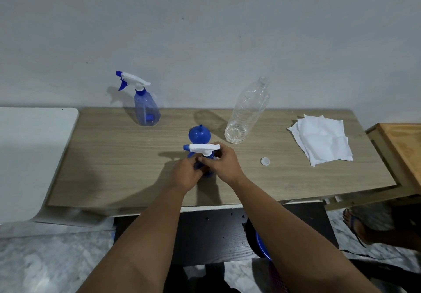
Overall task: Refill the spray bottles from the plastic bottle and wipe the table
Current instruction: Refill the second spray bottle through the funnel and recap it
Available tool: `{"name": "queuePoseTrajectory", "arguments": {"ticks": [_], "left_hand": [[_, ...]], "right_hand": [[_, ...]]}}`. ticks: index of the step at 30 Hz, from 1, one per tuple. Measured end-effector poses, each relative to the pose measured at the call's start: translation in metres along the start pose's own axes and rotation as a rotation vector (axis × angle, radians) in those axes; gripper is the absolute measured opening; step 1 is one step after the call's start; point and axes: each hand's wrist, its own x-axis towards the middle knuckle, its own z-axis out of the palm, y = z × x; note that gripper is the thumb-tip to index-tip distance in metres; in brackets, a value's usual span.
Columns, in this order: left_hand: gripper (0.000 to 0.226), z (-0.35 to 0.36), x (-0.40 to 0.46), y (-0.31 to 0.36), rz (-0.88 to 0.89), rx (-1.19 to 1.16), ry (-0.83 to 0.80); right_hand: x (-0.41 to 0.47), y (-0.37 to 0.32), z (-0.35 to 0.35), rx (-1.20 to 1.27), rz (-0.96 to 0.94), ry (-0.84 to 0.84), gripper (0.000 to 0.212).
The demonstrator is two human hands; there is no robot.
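Near spray bottle [206, 167] stood mid-table [114, 156], mostly hidden — left hand [185, 174] curled round its body, right hand [222, 164] pinching the collar under the trigger head [201, 148]. Blue funnel [199, 134] just behind. Plastic bottle [247, 112] uncapped, little water left; cap [265, 161], tissues [322, 140] to the right. Second sprayer [145, 106] far left.

The desk [114, 156] has a matt, pale wood-grain laminate top, and at its 12 o'clock edge the clear plastic bottle [246, 112] is glossy and ribbed, with a small smooth white plastic cap [265, 161] lying at about 4 o'clock of it. The far spray bottle [147, 108] at 10 o'clock is translucent blue plastic with a smooth white and blue plastic trigger head, as is the trigger head of the near spray bottle [201, 148], and the blue funnel [200, 134] behind it looks like smooth, slightly shiny plastic. At 3 o'clock the paper towels [323, 140] are white, matt and creased, beside a bare yellowish wooden board [405, 142], while the wall [205, 30] behind is matt grey and faintly scuffed.
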Motion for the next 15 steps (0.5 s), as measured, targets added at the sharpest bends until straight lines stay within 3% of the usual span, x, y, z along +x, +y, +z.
{"name": "queuePoseTrajectory", "arguments": {"ticks": [6, 15], "left_hand": [[0.045, 0.001, 0.003, -0.006, -0.012, -0.107, -0.035], [0.032, 0.002, 0.001, -0.004, 0.0, -0.103, -0.019]], "right_hand": [[-0.003, -0.015, -0.005, -0.023, -0.103, 0.108, 0.022], [0.02, -0.087, -0.04, 0.15, -0.165, 0.133, 0.005]]}}
